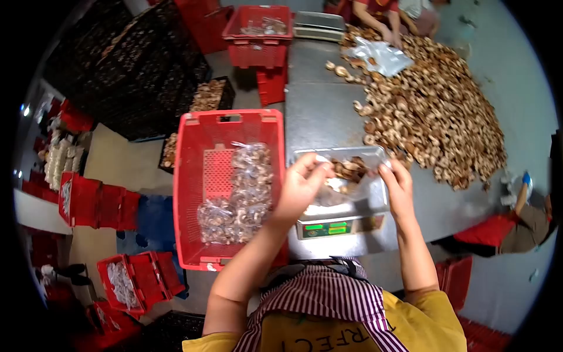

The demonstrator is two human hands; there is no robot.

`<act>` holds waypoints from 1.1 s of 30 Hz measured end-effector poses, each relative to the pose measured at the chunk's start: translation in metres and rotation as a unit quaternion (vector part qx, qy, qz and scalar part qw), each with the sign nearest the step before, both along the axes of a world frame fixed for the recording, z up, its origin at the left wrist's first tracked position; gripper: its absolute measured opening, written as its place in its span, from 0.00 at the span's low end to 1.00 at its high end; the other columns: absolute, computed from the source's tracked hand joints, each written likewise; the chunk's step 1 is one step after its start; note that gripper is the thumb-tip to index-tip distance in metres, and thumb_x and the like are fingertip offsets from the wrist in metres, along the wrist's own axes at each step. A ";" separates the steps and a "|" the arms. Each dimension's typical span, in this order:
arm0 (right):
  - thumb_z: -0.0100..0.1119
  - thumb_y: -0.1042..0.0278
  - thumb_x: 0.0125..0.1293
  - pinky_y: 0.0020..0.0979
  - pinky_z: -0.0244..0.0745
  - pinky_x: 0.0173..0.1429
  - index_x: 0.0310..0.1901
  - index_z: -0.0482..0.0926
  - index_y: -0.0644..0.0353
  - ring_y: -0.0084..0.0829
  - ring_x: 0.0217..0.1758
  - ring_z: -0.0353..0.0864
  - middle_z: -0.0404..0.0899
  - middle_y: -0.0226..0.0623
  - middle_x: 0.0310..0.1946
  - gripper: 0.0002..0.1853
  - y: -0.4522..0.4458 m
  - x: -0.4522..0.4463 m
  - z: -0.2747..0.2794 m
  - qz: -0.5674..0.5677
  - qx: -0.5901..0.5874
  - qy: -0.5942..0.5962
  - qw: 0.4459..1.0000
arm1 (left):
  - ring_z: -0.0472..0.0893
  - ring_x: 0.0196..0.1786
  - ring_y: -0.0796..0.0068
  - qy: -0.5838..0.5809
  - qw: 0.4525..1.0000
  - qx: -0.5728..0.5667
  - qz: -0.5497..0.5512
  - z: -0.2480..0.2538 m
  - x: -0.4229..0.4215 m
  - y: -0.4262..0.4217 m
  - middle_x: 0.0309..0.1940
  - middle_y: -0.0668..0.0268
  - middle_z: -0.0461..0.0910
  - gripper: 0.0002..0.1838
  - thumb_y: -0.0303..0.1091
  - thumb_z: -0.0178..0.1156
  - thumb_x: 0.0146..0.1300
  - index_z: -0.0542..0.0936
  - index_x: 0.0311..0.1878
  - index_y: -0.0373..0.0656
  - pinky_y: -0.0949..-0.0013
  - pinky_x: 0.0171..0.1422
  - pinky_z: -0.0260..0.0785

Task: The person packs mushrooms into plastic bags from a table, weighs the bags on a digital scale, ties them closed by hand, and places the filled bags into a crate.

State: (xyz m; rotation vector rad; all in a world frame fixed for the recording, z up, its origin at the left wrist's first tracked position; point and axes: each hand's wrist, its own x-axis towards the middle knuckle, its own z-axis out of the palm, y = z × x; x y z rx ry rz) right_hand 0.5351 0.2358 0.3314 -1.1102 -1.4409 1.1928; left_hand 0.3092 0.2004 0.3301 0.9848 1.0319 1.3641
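A digital scale (343, 226) with a lit green display stands at the table's near edge. Over its pan is a clear plastic bag of mushrooms (349, 170). My left hand (308, 179) pinches the bag's left side, fingers closed. At the bag's right edge, my right hand (396, 182) is closed on the plastic. Just left of the scale, a red crate (183, 176) holds several filled bags of mushrooms (252, 176). Beyond the scale, a large heap of loose mushrooms (434, 111) covers the right part of the grey table (322, 105).
Across the table a person's hands (394, 36) are beside a plastic bag (381, 57). Another person's arm (521, 199) is at the right edge. A second scale (319, 24) and a red crate (258, 53) stand at the far end. Dark stacked crates (117, 70) are at left.
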 end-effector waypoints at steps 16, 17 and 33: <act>0.49 0.67 0.74 0.30 0.77 0.55 0.54 0.77 0.62 0.29 0.54 0.79 0.75 0.41 0.63 0.13 -0.005 -0.029 -0.018 0.181 -0.134 0.083 0.971 | 0.78 0.34 0.85 -0.023 0.991 -0.013 -0.133 -0.045 0.019 -0.012 0.36 0.70 0.82 0.08 0.35 0.56 0.73 0.78 0.44 0.41 0.79 0.37 0.72; 0.48 0.68 0.74 0.28 0.76 0.54 0.54 0.78 0.62 0.27 0.53 0.79 0.78 0.39 0.60 0.13 -0.002 -0.035 -0.021 0.189 -0.136 0.082 0.969 | 0.78 0.33 0.86 0.033 0.986 -0.047 -0.155 -0.040 0.022 -0.012 0.35 0.72 0.81 0.09 0.37 0.56 0.73 0.78 0.45 0.41 0.79 0.34 0.71; 0.65 0.74 0.53 0.43 0.69 0.51 0.30 0.79 0.62 0.47 0.45 0.74 0.78 0.42 0.34 0.05 -0.014 -0.019 -0.070 0.243 0.346 -0.362 0.831 | 0.83 0.41 0.44 0.584 0.811 -0.025 0.023 -0.155 -0.044 0.070 0.35 0.45 0.83 0.10 0.31 0.58 0.55 0.84 0.34 0.35 0.49 0.46 0.75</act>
